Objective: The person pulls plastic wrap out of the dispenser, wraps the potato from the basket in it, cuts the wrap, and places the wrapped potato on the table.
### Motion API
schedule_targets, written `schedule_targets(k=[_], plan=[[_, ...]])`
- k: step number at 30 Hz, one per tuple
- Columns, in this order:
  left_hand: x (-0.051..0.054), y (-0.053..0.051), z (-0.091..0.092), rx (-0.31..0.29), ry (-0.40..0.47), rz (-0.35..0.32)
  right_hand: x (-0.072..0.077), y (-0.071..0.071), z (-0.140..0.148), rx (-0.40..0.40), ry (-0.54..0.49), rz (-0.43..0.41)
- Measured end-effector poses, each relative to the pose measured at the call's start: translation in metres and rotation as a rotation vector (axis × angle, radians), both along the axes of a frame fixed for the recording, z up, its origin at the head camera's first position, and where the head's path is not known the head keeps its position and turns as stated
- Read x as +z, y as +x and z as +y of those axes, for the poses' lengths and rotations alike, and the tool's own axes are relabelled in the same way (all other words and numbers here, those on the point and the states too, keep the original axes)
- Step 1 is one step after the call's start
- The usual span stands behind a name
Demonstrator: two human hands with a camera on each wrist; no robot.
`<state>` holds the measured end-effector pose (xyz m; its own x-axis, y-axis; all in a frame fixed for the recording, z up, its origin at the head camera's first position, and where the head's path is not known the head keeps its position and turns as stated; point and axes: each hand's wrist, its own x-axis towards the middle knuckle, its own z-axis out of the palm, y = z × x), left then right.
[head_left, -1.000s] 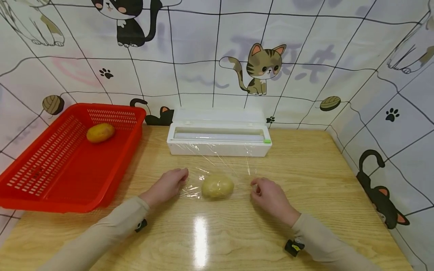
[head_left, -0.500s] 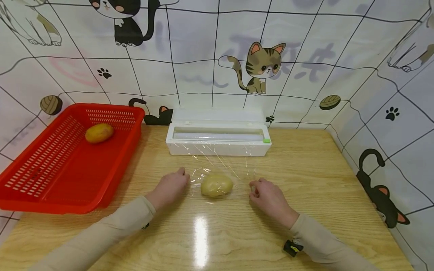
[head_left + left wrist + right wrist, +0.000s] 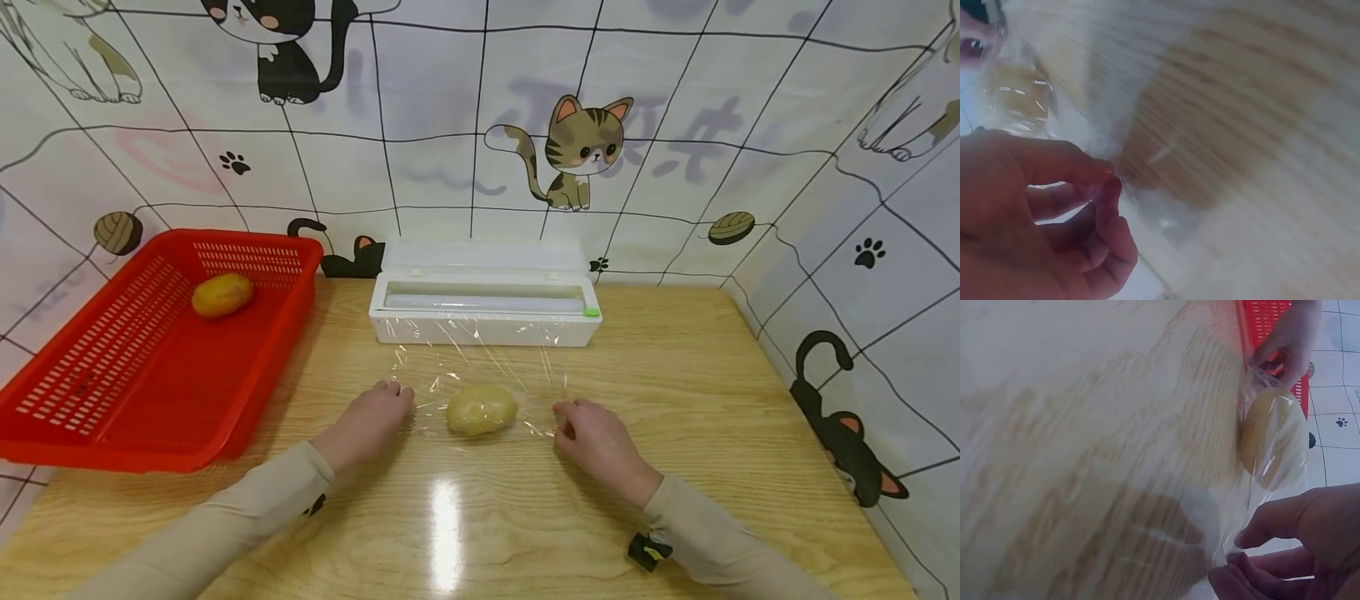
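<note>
A yellow potato lies on the table beneath clear plastic wrap, which runs back to a white wrap dispenser. To the potato's left, my left hand pinches the film's edge between thumb and forefinger, plain in the left wrist view. On the other side my right hand pinches the opposite edge of the film with thumb and fingertips. In the right wrist view the film stretches taut over the potato. Neither hand touches the potato itself.
A red plastic basket stands at the left with another yellow potato inside. The dispenser's lid stands raised against the cat-patterned wall. A wall also borders the table on the right.
My left hand shifts slightly right, then back left, its fingers turning on the film's edge. The film's creases have changed. The right hand stays nearly still, and the potato stays put.
</note>
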<state>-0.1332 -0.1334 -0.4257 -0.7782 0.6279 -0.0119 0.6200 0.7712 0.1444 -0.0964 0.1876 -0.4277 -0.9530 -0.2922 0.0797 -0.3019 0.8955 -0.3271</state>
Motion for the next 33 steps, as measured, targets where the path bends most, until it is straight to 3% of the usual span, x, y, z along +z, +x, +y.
schedule_targets(k=[4, 8, 14, 21, 26, 33], plan=[[0.000, -0.002, -0.006, 0.017, 0.075, -0.103, 0.003, 0.000, 0.001, -0.018, -0.012, -0.029], [0.000, -0.002, -0.008, 0.013, 0.117, -0.123, 0.006, 0.000, 0.001, -0.041, -0.035, -0.066], [-0.001, -0.001, -0.008, 0.018, 0.112, -0.171, 0.006, 0.004, 0.004, -0.050, -0.050, -0.115], [0.012, -0.002, -0.013, 0.069, 0.163, -0.254, 0.017, 0.003, 0.015, -0.075, -0.131, -0.126], [0.022, 0.002, -0.011, 0.070, 0.223, -0.210, 0.030, 0.002, 0.017, -0.067, -0.148, -0.103], [0.028, 0.013, 0.023, -0.055, 0.325, -0.111, 0.036, -0.008, -0.005, 0.133, -0.150, -0.012]])
